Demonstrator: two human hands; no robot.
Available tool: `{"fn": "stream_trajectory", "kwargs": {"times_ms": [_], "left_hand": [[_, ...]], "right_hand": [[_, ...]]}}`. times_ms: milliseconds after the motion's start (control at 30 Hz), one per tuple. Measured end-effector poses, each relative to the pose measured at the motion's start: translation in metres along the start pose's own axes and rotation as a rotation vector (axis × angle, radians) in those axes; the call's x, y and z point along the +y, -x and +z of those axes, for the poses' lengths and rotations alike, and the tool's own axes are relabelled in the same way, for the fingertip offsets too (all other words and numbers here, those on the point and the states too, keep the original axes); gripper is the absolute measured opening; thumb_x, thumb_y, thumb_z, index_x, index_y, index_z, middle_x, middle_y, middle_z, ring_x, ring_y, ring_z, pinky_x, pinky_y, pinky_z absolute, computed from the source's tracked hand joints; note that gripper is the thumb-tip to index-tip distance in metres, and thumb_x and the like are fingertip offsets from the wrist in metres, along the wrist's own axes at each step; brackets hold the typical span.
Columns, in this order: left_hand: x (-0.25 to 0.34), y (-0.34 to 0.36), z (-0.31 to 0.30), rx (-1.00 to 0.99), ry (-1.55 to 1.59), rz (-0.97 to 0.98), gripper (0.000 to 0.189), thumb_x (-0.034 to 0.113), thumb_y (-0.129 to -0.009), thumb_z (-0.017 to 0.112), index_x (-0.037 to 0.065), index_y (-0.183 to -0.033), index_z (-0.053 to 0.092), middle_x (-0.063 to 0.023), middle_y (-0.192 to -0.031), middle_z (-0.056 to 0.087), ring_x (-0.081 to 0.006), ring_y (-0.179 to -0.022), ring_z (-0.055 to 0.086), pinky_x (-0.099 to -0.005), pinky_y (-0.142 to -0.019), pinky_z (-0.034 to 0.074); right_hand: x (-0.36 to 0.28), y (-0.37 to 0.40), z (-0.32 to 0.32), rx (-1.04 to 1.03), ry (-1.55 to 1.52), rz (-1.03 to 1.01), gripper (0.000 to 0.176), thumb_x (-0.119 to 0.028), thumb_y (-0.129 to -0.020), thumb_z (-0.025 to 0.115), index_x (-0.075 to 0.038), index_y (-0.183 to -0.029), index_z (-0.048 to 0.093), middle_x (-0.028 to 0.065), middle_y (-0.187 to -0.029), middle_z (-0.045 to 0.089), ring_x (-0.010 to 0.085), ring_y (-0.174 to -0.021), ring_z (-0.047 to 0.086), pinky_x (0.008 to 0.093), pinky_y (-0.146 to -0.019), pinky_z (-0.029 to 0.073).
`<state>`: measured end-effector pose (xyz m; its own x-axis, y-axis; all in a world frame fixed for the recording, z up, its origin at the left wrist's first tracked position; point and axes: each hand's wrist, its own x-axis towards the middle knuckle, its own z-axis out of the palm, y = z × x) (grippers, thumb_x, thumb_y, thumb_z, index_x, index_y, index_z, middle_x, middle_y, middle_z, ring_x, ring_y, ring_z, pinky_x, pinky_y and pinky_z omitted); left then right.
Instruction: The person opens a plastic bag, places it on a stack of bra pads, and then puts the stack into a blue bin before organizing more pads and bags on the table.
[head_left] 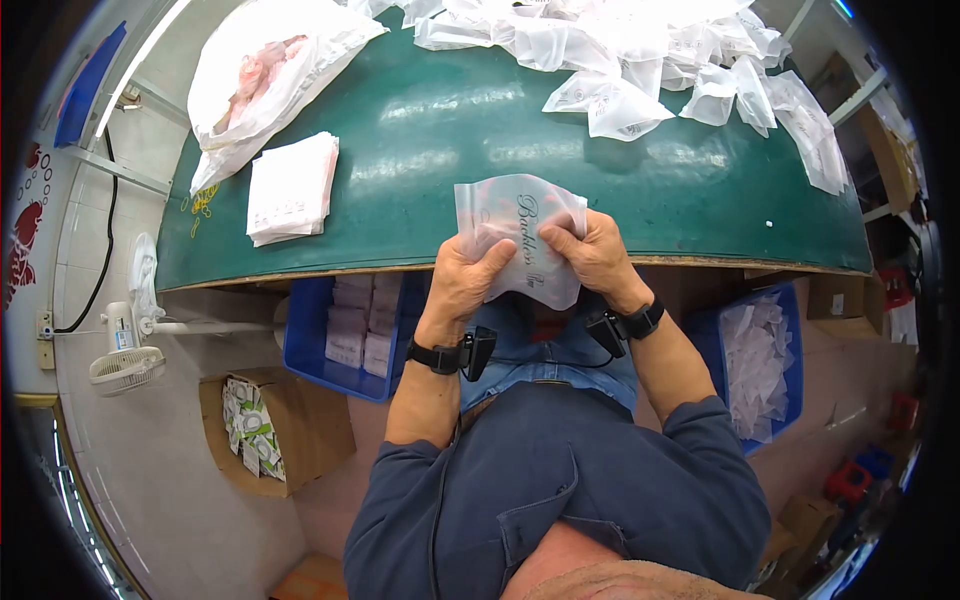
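A frosted translucent bag [532,225] with dark script lettering is held over the front edge of the green table [420,200]. My left hand [472,272] grips its left side, thumb on top. My right hand [598,260] pinches its right side, thumb also on top. The fingers behind the bag show only faintly through it. Something pinkish shows through the bag, too unclear to name. To the left on the table lies a neat stack of flat bags [292,190].
A large white bag [280,75] with pink contents lies back left. Many frosted bags [640,60] are heaped at the back right. Below the table stand a blue bin of stacked packs [300,335], a blue bin of loose bags [796,380], a cardboard box [325,430] and a fan [127,350].
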<state>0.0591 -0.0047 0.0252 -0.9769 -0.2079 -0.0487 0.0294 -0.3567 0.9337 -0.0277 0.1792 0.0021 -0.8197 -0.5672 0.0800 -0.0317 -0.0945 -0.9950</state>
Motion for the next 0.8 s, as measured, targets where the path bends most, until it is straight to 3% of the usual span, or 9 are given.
{"fn": "stream_trajectory", "kwargs": {"times_ms": [133, 267, 367, 400, 500, 700, 800], "left_hand": [[-0.01, -0.002, -0.015, -0.033, -0.087, 0.035, 0.022, 0.017, -0.094, 0.076, -0.001, -0.107, 0.073, -0.0035, -0.093, 0.073, -0.0095, -0.079, 0.065, -0.0231, -0.07, 0.051], [-0.017, -0.002, -0.015, 0.077, -0.086, 0.166, 0.018, 0.015, -0.094, 0.077, 0.0, -0.102, 0.073, -0.0015, -0.089, 0.071, -0.0084, -0.08, 0.063, -0.0233, -0.07, 0.05], [-0.014, 0.0, -0.009, 0.119, -0.08, 0.192, 0.016, 0.014, -0.093, 0.077, 0.001, -0.1, 0.072, -0.001, -0.089, 0.071, -0.008, -0.079, 0.063, -0.023, -0.07, 0.05], [-0.015, 0.003, -0.008, 0.134, -0.077, 0.197, 0.015, 0.014, -0.093, 0.077, 0.001, -0.099, 0.072, -0.0007, -0.089, 0.071, -0.0078, -0.079, 0.063, -0.0229, -0.07, 0.05], [-0.016, 0.005, -0.003, 0.094, -0.097, 0.203, 0.015, 0.015, -0.093, 0.078, 0.002, -0.097, 0.072, 0.0, -0.088, 0.07, -0.0073, -0.078, 0.062, -0.0228, -0.069, 0.05], [-0.024, 0.003, -0.012, 0.009, -0.011, 0.149, 0.02, 0.015, -0.093, 0.078, 0.002, -0.105, 0.069, 0.0007, -0.089, 0.07, -0.0068, -0.077, 0.061, -0.0226, -0.069, 0.05], [-0.024, 0.009, -0.011, 0.045, -0.041, 0.26, 0.03, 0.015, -0.095, 0.075, 0.001, -0.119, 0.065, -0.0029, -0.096, 0.07, -0.0083, -0.079, 0.063, -0.0236, -0.073, 0.052]], "right_hand": [[0.002, 0.0, 0.003, 0.027, 0.034, -0.064, 0.022, -0.022, -0.098, 0.073, 0.0, -0.097, 0.07, -0.0032, -0.077, 0.064, 0.0046, -0.068, 0.053, 0.0233, -0.06, 0.043], [-0.016, 0.003, 0.007, 0.258, 0.311, -0.108, 0.02, -0.021, -0.097, 0.073, -0.001, -0.095, 0.068, -0.0015, -0.077, 0.062, 0.0059, -0.066, 0.053, 0.0243, -0.058, 0.043], [-0.049, 0.015, 0.02, 0.446, 0.66, -0.49, 0.017, -0.017, -0.094, 0.074, -0.001, -0.095, 0.067, 0.0024, -0.078, 0.06, 0.0098, -0.065, 0.053, 0.0259, -0.058, 0.044], [-0.049, 0.016, 0.026, 0.448, 0.66, -0.483, 0.017, -0.017, -0.094, 0.074, -0.001, -0.095, 0.067, 0.0024, -0.078, 0.06, 0.0098, -0.065, 0.053, 0.0259, -0.058, 0.044], [-0.051, 0.013, 0.036, 0.137, 0.574, -0.372, 0.014, -0.011, -0.09, 0.075, -0.001, -0.094, 0.066, 0.008, -0.079, 0.058, 0.0179, -0.064, 0.055, 0.0292, -0.057, 0.045], [-0.031, 0.002, 0.03, 0.041, 0.542, -0.498, 0.012, -0.005, -0.086, 0.074, -0.001, -0.092, 0.065, 0.0116, -0.078, 0.059, 0.0257, -0.063, 0.057, 0.0335, -0.057, 0.046], [-0.032, 0.003, 0.025, 0.068, 0.559, -0.5, 0.011, -0.002, -0.085, 0.074, 0.0, -0.09, 0.064, 0.0133, -0.079, 0.06, 0.0282, -0.064, 0.058, 0.0356, -0.057, 0.046]]}}
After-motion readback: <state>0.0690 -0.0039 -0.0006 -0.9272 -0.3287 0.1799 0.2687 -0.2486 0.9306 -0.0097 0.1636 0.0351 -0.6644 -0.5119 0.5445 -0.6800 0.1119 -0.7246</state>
